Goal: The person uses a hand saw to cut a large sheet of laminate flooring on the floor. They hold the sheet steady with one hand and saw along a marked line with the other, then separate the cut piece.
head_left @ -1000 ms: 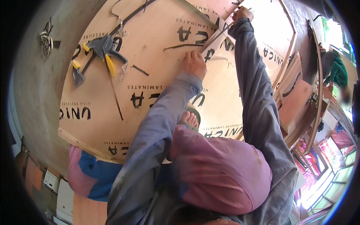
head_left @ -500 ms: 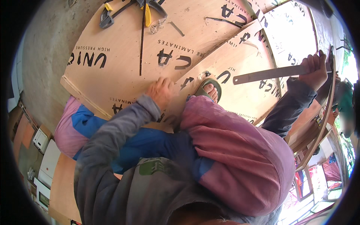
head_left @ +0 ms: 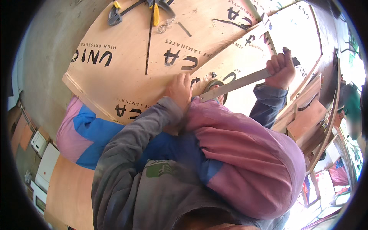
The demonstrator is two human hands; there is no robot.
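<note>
My right hand [head_left: 281, 69] grips a flat metal ruler [head_left: 239, 82] close to one end. The ruler slants down to the left, its holed tip beside my knee and in front of my sandalled foot [head_left: 217, 86]. My left hand [head_left: 179, 90] is lowered at the printed wooden panel [head_left: 132, 82], just left of the ruler's tip. Its fingers are bent and close together; whether anything lies under them is hidden. Beneath the ruler is a second printed panel [head_left: 245, 57], meeting the first along a slanting edge.
On the panel at the top lies a grey and yellow bar clamp [head_left: 155, 14], its dark bar pointing toward me. Beside it are crumpled clear plastic [head_left: 165, 25] and a thin grey strip [head_left: 184, 29]. Wooden pieces [head_left: 306, 119] are stacked at the right. Another person [head_left: 349, 103] is at the far right.
My right hand has brought the ruler left and tilted it, so its tip now sits near my knee. My left hand has shifted right, toward that tip.
</note>
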